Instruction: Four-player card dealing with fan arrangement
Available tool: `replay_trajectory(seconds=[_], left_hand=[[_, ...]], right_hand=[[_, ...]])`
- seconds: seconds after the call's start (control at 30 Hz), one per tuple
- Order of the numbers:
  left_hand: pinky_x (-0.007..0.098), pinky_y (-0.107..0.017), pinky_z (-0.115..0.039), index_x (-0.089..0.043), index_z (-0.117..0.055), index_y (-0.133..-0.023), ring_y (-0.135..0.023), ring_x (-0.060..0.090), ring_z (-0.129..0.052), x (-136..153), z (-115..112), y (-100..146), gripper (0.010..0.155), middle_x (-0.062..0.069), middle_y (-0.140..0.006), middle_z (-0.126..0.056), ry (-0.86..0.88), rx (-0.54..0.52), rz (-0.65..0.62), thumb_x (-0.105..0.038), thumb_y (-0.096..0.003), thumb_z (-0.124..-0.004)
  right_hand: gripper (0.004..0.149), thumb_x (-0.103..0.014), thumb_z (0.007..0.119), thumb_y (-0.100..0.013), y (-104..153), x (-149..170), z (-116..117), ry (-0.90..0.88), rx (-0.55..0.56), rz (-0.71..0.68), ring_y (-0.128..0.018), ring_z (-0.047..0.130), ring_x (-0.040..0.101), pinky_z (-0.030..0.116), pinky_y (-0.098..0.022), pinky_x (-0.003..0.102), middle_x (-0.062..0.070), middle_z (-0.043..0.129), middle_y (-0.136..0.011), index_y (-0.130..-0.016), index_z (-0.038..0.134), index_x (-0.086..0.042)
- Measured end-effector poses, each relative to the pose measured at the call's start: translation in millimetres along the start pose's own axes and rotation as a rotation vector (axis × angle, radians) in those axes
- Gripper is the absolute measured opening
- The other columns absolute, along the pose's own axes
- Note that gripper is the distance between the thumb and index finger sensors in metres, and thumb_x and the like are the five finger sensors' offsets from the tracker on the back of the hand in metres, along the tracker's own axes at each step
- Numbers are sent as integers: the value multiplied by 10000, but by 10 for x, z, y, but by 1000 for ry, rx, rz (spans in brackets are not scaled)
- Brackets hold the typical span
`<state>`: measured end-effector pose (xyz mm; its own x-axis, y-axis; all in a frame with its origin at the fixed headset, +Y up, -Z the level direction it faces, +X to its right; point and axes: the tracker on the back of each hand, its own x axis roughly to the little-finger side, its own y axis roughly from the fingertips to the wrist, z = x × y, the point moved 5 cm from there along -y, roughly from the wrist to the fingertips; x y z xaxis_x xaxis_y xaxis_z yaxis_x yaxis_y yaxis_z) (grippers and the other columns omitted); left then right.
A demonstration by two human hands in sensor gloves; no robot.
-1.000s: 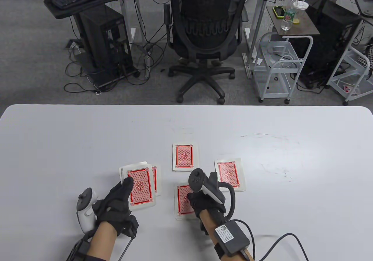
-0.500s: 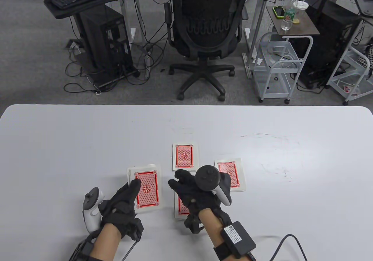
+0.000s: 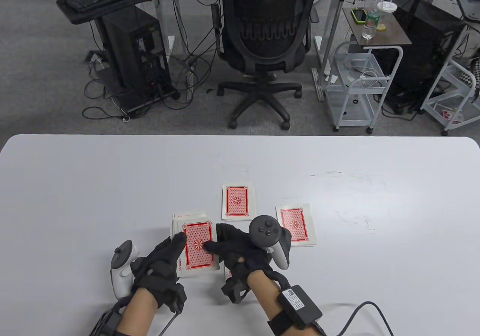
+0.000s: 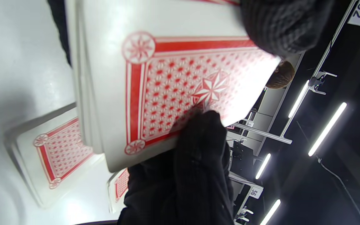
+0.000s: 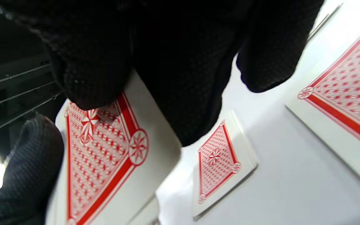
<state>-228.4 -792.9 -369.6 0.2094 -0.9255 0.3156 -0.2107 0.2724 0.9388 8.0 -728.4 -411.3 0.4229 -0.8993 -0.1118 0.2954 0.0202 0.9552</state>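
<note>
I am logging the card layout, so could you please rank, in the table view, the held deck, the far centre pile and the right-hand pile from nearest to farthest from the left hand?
From the left hand:
1. Held deck, in its grip.
2. Far centre pile, beyond the deck.
3. Right-hand pile, past the right hand.

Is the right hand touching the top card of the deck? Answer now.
Yes: the right hand has a fingertip on the top card of the deck.
</note>
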Motion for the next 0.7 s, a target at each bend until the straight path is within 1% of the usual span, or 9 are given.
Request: replay_trajectory(seconds=[0.07,0.13,0.27,0.33,0.37,0.43,0.5,0.6,0.7], left_hand=[[449,-497,-889,-326,-774,-913,-701,253,-1040,-30,65,4,484,-75,-861,-945,22,-13,-9,-559,-488,-770],[444,-502,-888,-329,-770,-916,-705,251,-1039,-64,195,16,484,-79,-865,-941,38,-50,-17,-561,-491,-767],[445,-507,-885,-333,-764,-920,-711,252,-1034,-139,605,68,486,-83,-871,-935,79,-187,-37,-565,-493,-764],[444,-508,-885,-334,-762,-921,-714,250,-1034,-157,853,120,485,-84,-874,-933,102,-275,-40,-566,-495,-762],[444,-510,-883,-333,-760,-922,-718,252,-1030,-156,905,132,484,-83,-875,-931,110,-292,-39,-566,-498,-761],[446,-512,-881,-333,-759,-923,-719,253,-1029,-160,1046,168,484,-82,-878,-929,121,-339,-31,-565,-499,-763],[442,-516,-881,-336,-755,-925,-724,249,-1026,-143,1138,185,484,-86,-881,-926,108,-363,-16,-569,-501,-760],[444,-515,-880,-333,-757,-925,-723,253,-1026,-104,1157,164,484,-83,-881,-927,118,-368,4,-566,-501,-764],[445,-513,-881,-330,-760,-924,-721,254,-1027,-100,1108,130,483,-82,-878,-930,89,-351,10,-564,-501,-765]], right_hand=[[606,-334,924,-452,-52,-41,-17,-16,-2,-1,-437,1065,190,765,-493,546,13,929,-678,-944,708,-55],[614,-336,921,-455,-136,-99,-48,-13,5,-3,-394,1052,170,776,-477,524,12,931,-675,-951,701,-48],[660,-320,898,-476,-407,-209,-48,27,2,31,-355,1002,157,763,-463,531,26,888,-716,-1002,619,-34],[696,-326,889,-482,-598,-259,9,123,-4,60,-336,991,137,765,-459,525,27,859,-734,-1024,570,-27],[710,-331,884,-486,-652,-261,40,151,-13,77,-327,989,128,768,-456,520,29,850,-739,-1030,550,-22],[732,-340,876,-491,-808,-255,165,239,-32,117,-307,987,109,778,-447,509,27,840,-738,-1039,521,-9],[748,-353,868,-495,-948,-211,362,350,-68,151,-267,979,90,791,-427,500,35,857,-714,-1039,512,17],[773,-375,860,-502,-1041,-141,626,534,-122,200,-253,967,67,798,-420,489,27,864,-698,-1046,489,30],[778,-398,867,-498,-1112,-75,828,835,-94,246,-221,954,49,808,-403,478,5,885,-656,-1040,510,31]])
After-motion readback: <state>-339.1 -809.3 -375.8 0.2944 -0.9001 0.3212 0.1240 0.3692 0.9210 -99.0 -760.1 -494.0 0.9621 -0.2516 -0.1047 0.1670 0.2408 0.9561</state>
